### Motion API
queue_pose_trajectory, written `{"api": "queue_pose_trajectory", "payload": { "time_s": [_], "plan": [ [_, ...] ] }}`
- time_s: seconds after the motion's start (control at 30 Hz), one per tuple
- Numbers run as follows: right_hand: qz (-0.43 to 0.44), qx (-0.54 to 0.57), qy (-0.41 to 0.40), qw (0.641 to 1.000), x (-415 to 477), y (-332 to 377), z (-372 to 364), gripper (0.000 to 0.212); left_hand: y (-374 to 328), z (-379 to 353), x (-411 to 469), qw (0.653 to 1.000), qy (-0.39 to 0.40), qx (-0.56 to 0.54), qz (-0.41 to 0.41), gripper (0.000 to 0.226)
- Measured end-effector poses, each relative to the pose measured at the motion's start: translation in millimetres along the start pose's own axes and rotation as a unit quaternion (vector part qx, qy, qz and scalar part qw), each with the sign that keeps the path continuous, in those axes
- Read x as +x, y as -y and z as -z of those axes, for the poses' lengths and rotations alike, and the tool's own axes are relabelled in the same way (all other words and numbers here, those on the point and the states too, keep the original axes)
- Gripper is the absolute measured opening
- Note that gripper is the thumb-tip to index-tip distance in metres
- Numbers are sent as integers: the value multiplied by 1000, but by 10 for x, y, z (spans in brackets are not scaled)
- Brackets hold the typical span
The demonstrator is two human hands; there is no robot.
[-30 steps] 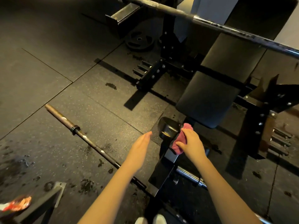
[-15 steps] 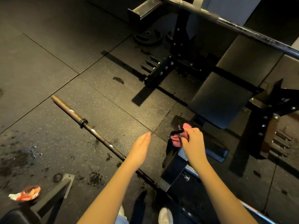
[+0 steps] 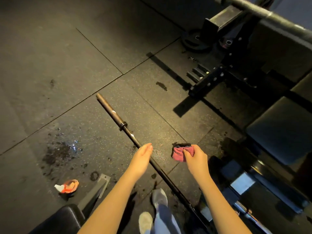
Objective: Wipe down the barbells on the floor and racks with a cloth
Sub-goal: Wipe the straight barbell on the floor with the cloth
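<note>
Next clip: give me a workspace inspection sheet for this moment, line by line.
Surface: dark rubber floor tiles, with dark wet-looking stains at left.
Job's things: floor barbell lying diagonally; racked barbell upper right; pink cloth bunched up.
Clutter: crumpled red-and-white wrapper on the floor.
Grips: left hand open over the floor barbell, contact unclear; right hand pinching the pink cloth.
Cables: nothing seen.
Surroundings: black rack frame, weight plate, bench pad.
</note>
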State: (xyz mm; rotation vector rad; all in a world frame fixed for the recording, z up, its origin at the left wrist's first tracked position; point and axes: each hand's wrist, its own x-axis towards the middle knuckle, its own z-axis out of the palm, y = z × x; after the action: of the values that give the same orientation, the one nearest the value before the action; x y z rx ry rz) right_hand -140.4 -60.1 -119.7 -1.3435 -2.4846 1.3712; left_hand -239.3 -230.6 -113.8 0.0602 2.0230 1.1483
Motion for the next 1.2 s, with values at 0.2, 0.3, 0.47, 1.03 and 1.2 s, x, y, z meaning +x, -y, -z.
{"api": "queue_pose_trajectory", "payload": {
  "time_s": [0.2,0.3,0.47,1.03,1.2],
  "plan": [
    [22,23,62,998,534,527,-436,5,32,539,546,997,-52,-26,56,46],
    [25,29,88,995,790,756,-644,7,47,782,810,994,-72,-37,76,43],
    [45,13,120,992,1104,1126,-942,8,61,1220,1159,986,-103,-55,120,44],
    [-55,-2,113,992,2353,2478,-3041,8,230,3211,3225,991,-33,-11,129,42],
    [-119,1,81,990,2674,2671,-3620,1,343,3714,3920,987,31,67,139,40]
  ]
}}
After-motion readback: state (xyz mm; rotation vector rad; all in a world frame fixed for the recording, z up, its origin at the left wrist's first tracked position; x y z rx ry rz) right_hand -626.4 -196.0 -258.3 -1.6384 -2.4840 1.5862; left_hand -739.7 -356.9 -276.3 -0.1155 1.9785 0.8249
